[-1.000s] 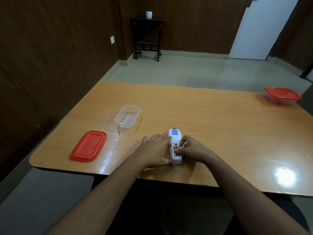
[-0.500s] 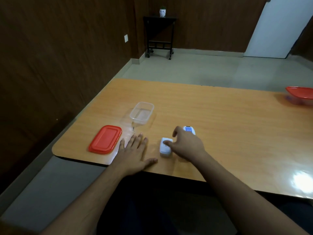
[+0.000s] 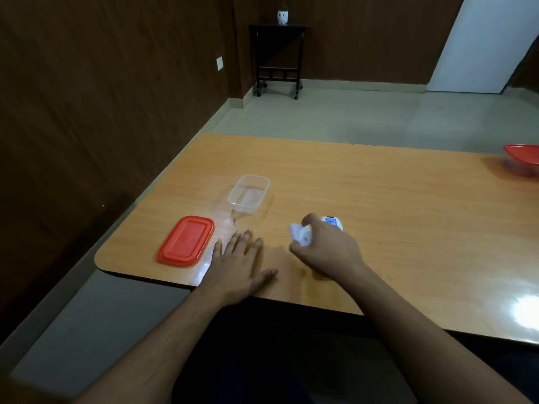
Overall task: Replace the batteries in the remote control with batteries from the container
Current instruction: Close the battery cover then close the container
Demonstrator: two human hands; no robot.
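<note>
The white remote control (image 3: 332,222) lies on the wooden table (image 3: 379,205), mostly hidden behind my right hand (image 3: 326,249). That hand's fingers are closed on a small white piece, the remote's battery cover (image 3: 299,234), held just above the table. My left hand (image 3: 237,262) rests flat on the table with its fingers spread and holds nothing. A clear plastic container (image 3: 249,193) stands open beyond my left hand; I cannot see any batteries in it. Its red lid (image 3: 186,240) lies to the left of my left hand.
A second container with a red lid (image 3: 523,158) sits at the table's far right edge. The table's near edge runs just under my wrists. A dark wood wall stands to the left, and a black side table (image 3: 277,53) is at the back.
Both hands were on the remote. My left hand has slid left and lies flat. My right hand has lifted the white cover off the table. The camera has turned left.
</note>
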